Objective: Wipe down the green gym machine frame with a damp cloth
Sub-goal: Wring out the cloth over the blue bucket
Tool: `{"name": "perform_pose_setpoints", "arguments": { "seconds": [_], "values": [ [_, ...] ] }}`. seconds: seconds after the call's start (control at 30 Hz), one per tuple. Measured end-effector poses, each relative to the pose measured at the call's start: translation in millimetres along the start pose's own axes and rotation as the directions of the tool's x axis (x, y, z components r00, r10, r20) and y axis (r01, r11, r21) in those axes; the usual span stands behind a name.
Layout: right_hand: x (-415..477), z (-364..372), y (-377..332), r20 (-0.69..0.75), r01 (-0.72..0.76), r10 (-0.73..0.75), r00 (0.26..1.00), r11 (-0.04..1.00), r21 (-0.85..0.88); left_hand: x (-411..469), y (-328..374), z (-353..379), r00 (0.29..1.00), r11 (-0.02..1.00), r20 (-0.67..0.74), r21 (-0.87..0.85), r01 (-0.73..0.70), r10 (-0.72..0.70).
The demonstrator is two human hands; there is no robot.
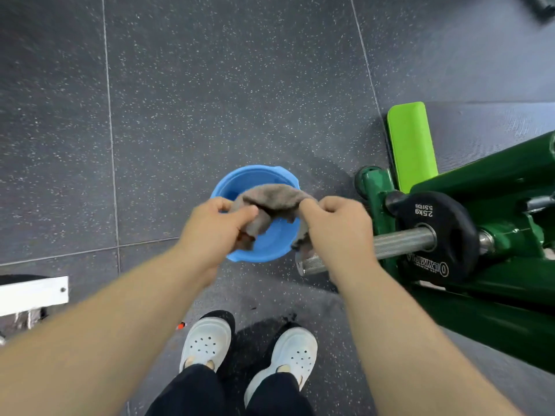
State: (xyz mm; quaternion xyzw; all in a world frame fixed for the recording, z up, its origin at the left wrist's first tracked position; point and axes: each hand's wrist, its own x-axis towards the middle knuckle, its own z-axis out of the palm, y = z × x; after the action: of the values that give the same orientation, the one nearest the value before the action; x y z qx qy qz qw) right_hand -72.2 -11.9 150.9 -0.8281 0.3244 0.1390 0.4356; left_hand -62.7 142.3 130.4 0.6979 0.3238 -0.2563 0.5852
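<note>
A grey-brown cloth (271,196) stretches between my two hands, held above a blue bucket (264,250) on the floor. My left hand (216,226) grips the cloth's left end and my right hand (336,226) grips its right end, both with fingers curled round the fabric. The cloth's ends hang down below each fist. The dark green gym machine frame (486,187) stands to the right, apart from both hands and the cloth.
A black 2.5 kg weight plate (435,235) sits on a knurled steel bar (390,247) jutting from the frame toward my right wrist. A bright green pad (411,145) lies beyond. A white bracket (33,292) is at left. My feet in white clogs (207,340) stand on speckled rubber floor.
</note>
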Motion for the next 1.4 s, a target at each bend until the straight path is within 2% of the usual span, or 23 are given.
{"name": "perform_pose_setpoints", "arguments": {
  "seconds": [0.07,0.13,0.2,0.27,0.33,0.4,0.43,0.5,0.53,0.6,0.67,0.73,0.8,0.87,0.9,0.97,1.03,1.07,1.1,1.17,1.27,1.3,1.4],
  "values": [
    [-6,17,5,0.042,-0.097,0.094,0.995,0.992,0.077,-3,-20,8,0.993,0.999,-0.118,0.05,0.012,-0.006],
    [-12,32,10,0.106,-0.185,0.171,0.98,0.972,0.143,-9,-32,10,0.972,0.971,-0.211,0.231,-0.057,0.107],
    [-16,43,18,0.145,-0.242,0.217,0.965,0.952,0.187,-19,-37,13,0.963,0.913,-0.105,0.357,-0.196,0.248],
    [-21,46,18,0.193,-0.307,0.262,0.946,0.916,0.26,-29,-36,13,0.948,0.89,-0.007,0.345,-0.297,0.319],
    [-20,45,18,0.339,-0.429,0.301,0.891,0.803,0.415,-30,-35,10,0.948,0.914,-0.015,0.27,-0.303,0.319],
    [-23,41,15,0.54,-0.52,0.202,0.817,0.663,0.539,-29,-37,5,0.97,0.957,0.014,0.156,-0.243,0.244],
    [-25,39,15,0.591,-0.523,0.129,0.797,0.638,0.566,-30,-39,3,0.974,0.967,0.092,0.132,-0.22,0.209],
    [-27,36,19,0.613,-0.485,0.035,0.789,0.649,0.587,-32,-41,-6,0.943,0.961,0.281,0.157,-0.227,0.177],
    [-25,33,20,0.61,-0.466,0.027,0.792,0.673,0.574,-31,-40,-14,0.938,0.959,0.299,0.166,-0.229,0.173],
    [-18,25,24,0.583,-0.35,0.003,0.813,0.802,0.484,-22,-32,-33,0.961,0.954,0.176,0.174,-0.242,0.212],
    [-12,15,21,0.561,-0.096,-0.092,0.823,0.95,0.297,-7,-22,-50,0.959,0.939,0.055,0.198,-0.282,0.277],
    [-11,8,11,0.597,0.17,-0.19,0.779,0.981,0.09,5,-12,-57,0.946,0.91,0.15,0.265,-0.32,0.289],
    [-11,4,0,0.623,0.347,-0.248,0.742,0.937,-0.041,18,-5,-57,0.934,0.887,0.298,0.351,-0.299,0.196],
    [-12,1,-9,0.632,0.434,-0.275,0.725,0.894,-0.108,26,3,-56,0.901,0.79,0.403,0.495,-0.361,0.159],
    [-12,-1,-12,0.64,0.453,-0.277,0.717,0.882,-0.126,30,6,-56,0.881,0.685,0.438,0.586,-0.432,0.18],
    [-15,0,-15,0.661,0.496,-0.272,0.699,0.85,-0.175,37,8,-55,0.82,0.385,0.515,0.724,-0.572,0.251],
    [-17,3,-14,0.639,0.547,-0.283,0.715,0.795,-0.26,37,8,-53,0.752,0.097,0.563,0.775,-0.624,0.344],
    [-17,5,-12,0.602,0.555,-0.293,0.743,0.772,-0.31,37,10,-54,0.726,0.055,0.559,0.776,-0.628,0.401],
    [-16,7,-10,0.553,0.537,-0.289,0.781,0.763,-0.36,37,14,-58,0.723,0.085,0.532,0.777,-0.624,0.441],
    [-16,11,-4,0.464,0.47,-0.25,0.85,0.759,-0.451,36,20,-67,0.741,0.147,0.517,0.77,-0.621,0.428],
    [-17,22,4,0.405,0.418,-0.219,0.888,0.752,-0.51,31,22,-64,0.683,0.012,0.656,0.718,-0.696,0.32],
    [-18,27,7,0.381,0.387,-0.209,0.901,0.784,-0.485,29,20,-61,0.682,0.064,0.666,0.7,-0.712,0.303],
    [-23,45,18,0.271,0.128,-0.059,0.961,0.962,-0.242,39,16,-61,0.83,0.511,0.495,0.66,-0.551,0.256]
  ]
}}
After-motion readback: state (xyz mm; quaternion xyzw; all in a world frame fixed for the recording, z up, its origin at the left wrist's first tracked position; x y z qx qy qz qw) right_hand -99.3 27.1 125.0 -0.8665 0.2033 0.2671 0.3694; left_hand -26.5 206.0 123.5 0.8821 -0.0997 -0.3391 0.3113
